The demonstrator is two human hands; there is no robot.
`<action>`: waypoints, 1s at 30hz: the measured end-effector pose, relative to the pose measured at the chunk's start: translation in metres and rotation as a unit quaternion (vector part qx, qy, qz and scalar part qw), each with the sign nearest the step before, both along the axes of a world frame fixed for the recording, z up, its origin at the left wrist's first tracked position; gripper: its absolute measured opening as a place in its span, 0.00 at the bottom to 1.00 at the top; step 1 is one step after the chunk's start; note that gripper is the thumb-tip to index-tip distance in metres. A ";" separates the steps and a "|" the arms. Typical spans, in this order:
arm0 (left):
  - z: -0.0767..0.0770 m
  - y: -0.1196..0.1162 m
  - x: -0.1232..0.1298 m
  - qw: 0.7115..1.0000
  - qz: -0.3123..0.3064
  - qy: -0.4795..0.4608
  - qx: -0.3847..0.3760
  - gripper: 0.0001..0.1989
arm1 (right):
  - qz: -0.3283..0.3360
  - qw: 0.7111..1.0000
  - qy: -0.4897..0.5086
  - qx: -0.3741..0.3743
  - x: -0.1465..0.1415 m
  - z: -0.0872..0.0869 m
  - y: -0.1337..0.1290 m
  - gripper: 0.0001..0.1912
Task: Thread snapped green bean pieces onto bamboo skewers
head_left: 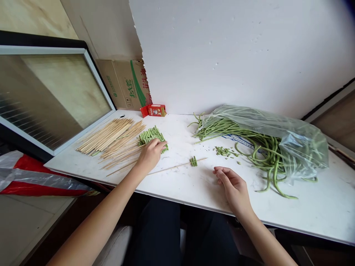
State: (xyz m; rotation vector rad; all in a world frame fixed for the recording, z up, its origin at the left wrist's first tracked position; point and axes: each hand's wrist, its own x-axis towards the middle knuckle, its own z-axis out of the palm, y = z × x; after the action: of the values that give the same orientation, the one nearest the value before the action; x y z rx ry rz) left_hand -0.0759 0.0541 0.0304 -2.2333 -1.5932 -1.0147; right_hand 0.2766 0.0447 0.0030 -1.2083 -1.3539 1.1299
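Note:
My left hand (pixel 151 152) reaches over a stack of skewered green bean pieces (pixel 151 135), its fingers closed together at the stack's near right side. What they grip, if anything, is hidden. My right hand (pixel 234 187) hovers near the table's front, thumb against curled fingers, with nothing visible in it. Between the hands lies a single wooden skewer (pixel 174 168) with a few short bean pieces (pixel 193 161) threaded near its right end. Bare ends of the stacked skewers point left, under and beside my left wrist.
Bundles of bamboo skewers (pixel 107 135) lie at left beside a framed glass panel (pixel 55 96). A small red box (pixel 156 110) and a cardboard box (pixel 124 85) stand behind. Bean scraps (pixel 224 152) and long green beans (pixel 267 147) in a plastic bag (pixel 302 147) are at right.

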 end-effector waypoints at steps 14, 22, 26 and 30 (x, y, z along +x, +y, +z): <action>-0.007 0.009 -0.008 1.000 -0.001 0.011 -0.004 0.17 | 0.001 1.000 0.003 0.002 -0.002 0.007 -0.002 0.22; -0.009 0.009 -0.010 0.999 -0.005 0.033 -0.004 0.17 | 0.002 1.000 0.005 -0.001 -0.003 0.006 -0.003 0.21; -0.009 0.008 -0.010 0.999 0.000 0.047 -0.013 0.17 | 0.000 1.000 0.003 -0.004 -0.003 0.007 -0.004 0.20; -0.010 0.009 -0.010 0.999 0.003 0.051 -0.016 0.17 | 0.001 1.000 0.003 -0.001 -0.003 0.008 -0.004 0.20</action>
State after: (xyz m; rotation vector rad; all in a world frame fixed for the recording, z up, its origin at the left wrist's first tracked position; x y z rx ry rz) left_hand -0.0856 0.0628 0.0207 -2.2620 -1.5824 -0.8634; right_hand 0.2734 0.0406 0.0110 -1.2048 -1.3502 1.1353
